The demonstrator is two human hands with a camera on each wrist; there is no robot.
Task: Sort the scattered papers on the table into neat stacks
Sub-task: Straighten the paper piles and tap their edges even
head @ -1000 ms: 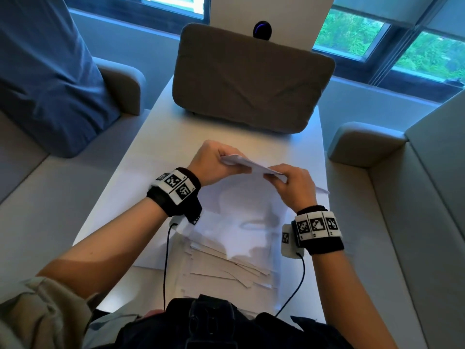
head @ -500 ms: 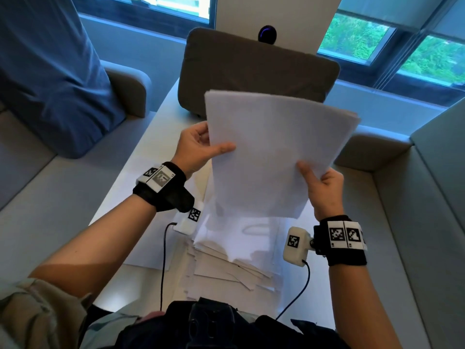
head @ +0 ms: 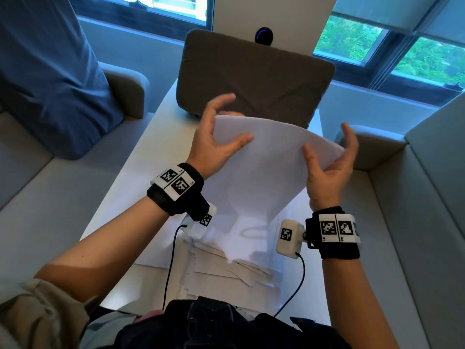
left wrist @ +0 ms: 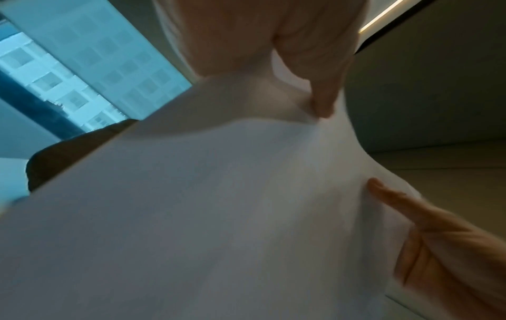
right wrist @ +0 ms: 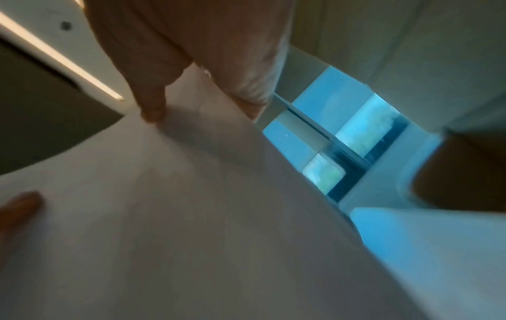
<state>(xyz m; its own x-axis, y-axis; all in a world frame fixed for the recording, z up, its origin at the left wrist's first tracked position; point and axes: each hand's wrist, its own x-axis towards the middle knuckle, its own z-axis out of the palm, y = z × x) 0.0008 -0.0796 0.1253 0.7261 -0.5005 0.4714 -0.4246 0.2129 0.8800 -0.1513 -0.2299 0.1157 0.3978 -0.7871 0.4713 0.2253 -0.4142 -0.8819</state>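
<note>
A bundle of white sheets stands on end above the table, bowed, with its top edge curling away from me. My left hand pinches its left edge, thumb on the near face and fingers behind. At the right edge my right hand holds it the same way. The left wrist view shows the sheets filling the frame under my thumb, and the right wrist view shows the sheets likewise. A loose, fanned pile of papers lies on the white table close to my body.
A grey cushion leans at the table's far end with a small dark camera above it. Grey sofas flank the table, and a blue cushion lies on the left one. Wrist cables hang over the paper pile.
The bundle went from lying low between my hands to standing upright. It now sits lower and bows away from me. My hands have slid up to its side edges.
</note>
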